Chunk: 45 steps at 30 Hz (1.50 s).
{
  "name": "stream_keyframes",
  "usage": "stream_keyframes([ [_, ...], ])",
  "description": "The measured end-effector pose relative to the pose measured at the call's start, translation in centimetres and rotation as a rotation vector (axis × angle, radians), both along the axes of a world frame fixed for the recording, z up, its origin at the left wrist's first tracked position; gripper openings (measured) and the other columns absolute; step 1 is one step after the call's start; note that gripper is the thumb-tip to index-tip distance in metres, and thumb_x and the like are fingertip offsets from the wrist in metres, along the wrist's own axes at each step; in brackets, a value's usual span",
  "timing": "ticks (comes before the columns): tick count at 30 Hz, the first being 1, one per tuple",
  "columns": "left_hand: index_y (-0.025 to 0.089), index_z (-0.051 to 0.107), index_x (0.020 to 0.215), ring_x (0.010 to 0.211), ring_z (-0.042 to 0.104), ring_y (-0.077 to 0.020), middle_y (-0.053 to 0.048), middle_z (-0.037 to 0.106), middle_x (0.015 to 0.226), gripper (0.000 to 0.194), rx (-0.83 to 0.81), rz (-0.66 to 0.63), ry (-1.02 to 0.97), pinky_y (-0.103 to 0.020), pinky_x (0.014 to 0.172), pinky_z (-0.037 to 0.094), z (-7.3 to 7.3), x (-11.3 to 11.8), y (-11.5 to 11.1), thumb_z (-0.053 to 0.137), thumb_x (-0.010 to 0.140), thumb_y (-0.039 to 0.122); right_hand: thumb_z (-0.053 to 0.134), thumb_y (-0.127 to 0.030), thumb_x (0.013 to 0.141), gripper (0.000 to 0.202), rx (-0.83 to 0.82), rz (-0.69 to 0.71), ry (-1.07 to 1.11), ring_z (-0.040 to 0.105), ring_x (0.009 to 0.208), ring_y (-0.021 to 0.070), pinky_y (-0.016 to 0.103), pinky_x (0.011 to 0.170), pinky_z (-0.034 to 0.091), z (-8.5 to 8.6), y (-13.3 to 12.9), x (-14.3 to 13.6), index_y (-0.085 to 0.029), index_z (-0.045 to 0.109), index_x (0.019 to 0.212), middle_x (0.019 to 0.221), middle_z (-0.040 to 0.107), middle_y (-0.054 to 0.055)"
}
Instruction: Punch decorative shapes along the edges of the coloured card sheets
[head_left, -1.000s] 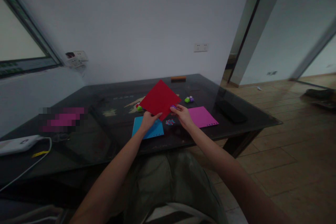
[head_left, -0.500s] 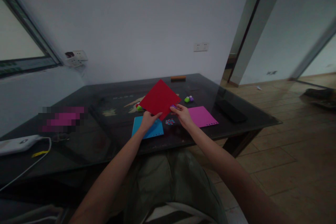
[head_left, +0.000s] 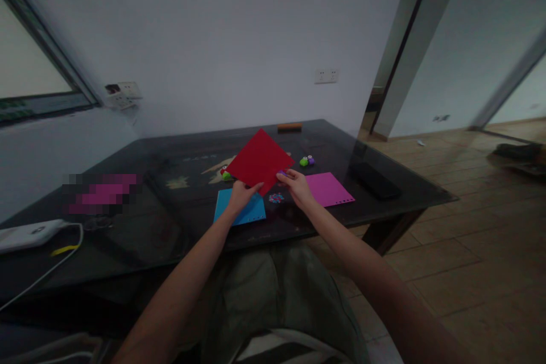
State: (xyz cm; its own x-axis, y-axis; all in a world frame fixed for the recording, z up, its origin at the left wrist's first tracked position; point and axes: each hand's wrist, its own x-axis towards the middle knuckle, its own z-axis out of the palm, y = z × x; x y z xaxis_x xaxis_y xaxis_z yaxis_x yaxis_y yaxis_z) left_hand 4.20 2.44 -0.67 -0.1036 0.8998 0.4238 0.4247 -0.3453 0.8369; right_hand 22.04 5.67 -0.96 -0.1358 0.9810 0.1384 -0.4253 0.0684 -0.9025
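Observation:
A red sheet of paper (head_left: 260,159) is held up above the table with one corner pointing away from me. My left hand (head_left: 244,196) grips its near-left edge, thumb on top. In my right hand (head_left: 296,183), thumb and fingers close round a small purple paper punch (head_left: 281,173) at the sheet's right edge; most of the punch is hidden. Below the left hand lies a blue sheet (head_left: 251,210) with holes along its near edge. A pink sheet (head_left: 326,189), also holed, lies right of the right hand. Between them is a small pile of coloured paper bits (head_left: 276,198).
Green and purple punches with eyes (head_left: 306,161) stand behind the pink sheet. A red and green pair (head_left: 226,173) sits partly behind the red sheet. A dark flat object (head_left: 375,180), a brown block (head_left: 289,127) and a white power strip (head_left: 32,235) rest on the black table (head_left: 162,222).

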Motion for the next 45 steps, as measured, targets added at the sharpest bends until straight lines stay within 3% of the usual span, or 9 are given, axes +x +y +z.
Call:
stream_keyframes([
  [13, 0.011, 0.065, 0.094, 0.093, 0.065, -0.024, -0.013, 0.069, 0.103, 0.028, -0.02, 0.017, 0.023, -0.035, 0.085, 0.049, 0.71, 0.4, -0.64, 0.067, 0.07, 0.026, 0.08, -0.032, 0.05, 0.035, 0.015, -0.017, -0.011, 0.062, 0.074, 0.0157, 0.026, 0.061, 0.047, -0.2, 0.14, 0.02, -0.017, 0.061, 0.076, 0.082, 0.068, 0.004],
  [28, 0.011, 0.064, 0.099, 0.096, 0.064, -0.024, -0.013, 0.068, 0.107, 0.035, -0.007, -0.006, -0.001, -0.036, 0.087, 0.049, -0.04, 0.16, -0.15, 0.068, 0.07, 0.029, 0.078, -0.034, 0.054, 0.031, 0.071, -0.044, -0.057, 0.06, 0.074, 0.0153, 0.024, 0.058, 0.042, 0.05, -0.17, 0.08, -0.018, 0.063, 0.075, 0.083, 0.068, 0.004],
  [45, 0.01, 0.064, 0.099, 0.094, 0.065, -0.0234, -0.014, 0.069, 0.104, 0.036, 0.013, -0.011, -0.004, -0.035, 0.087, 0.049, -0.14, 0.16, -0.15, 0.069, 0.069, 0.029, 0.077, -0.036, 0.053, 0.031, 0.058, -0.049, -0.058, 0.062, 0.074, 0.0165, 0.027, 0.063, 0.047, -0.01, -0.03, 0.04, -0.019, 0.064, 0.075, 0.081, 0.069, 0.004],
])
